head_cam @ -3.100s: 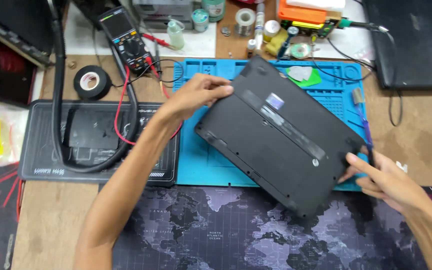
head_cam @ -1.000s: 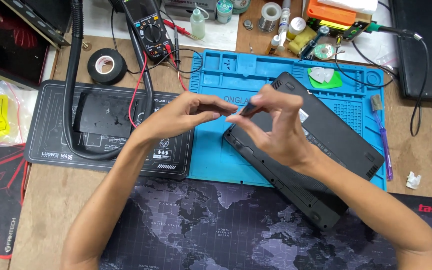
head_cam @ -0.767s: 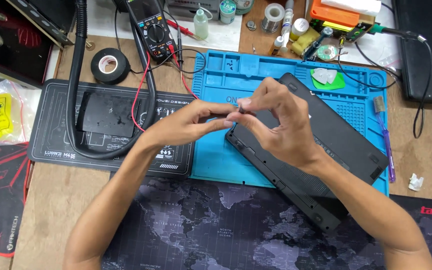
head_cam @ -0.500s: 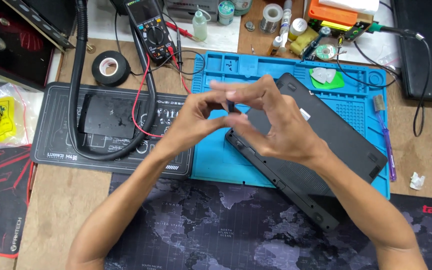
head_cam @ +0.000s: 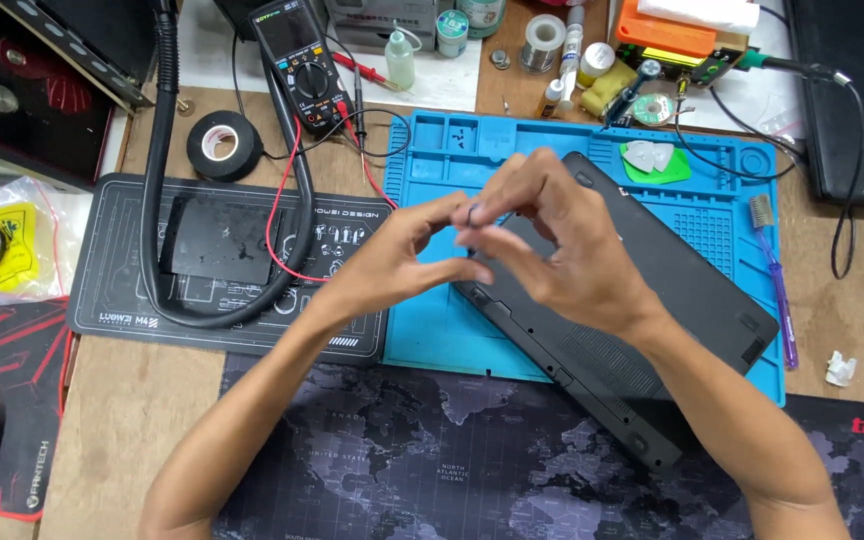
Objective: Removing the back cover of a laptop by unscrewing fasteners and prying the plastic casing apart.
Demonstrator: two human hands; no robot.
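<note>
The left hand (head_cam: 392, 262) and the right hand (head_cam: 562, 255) meet fingertip to fingertip above the flat black laptop (head_cam: 652, 320). They seem to pinch something tiny, too small to tell what. The laptop lies upside down and slanted on a blue rubber work mat (head_cam: 432, 330). The mat sits on a brown wooden desk (head_cam: 112, 410). A black roll of tape (head_cam: 224, 145) and a black meter with red wires (head_cam: 302, 65) lie behind, well apart from the hands.

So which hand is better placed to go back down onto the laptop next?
Probably the right hand: it hovers directly above the upturned black laptop on the blue mat. The left hand sits off the laptop's left edge, its fingertips meeting the right's. Whether anything is pinched between them can't be made out.
</note>
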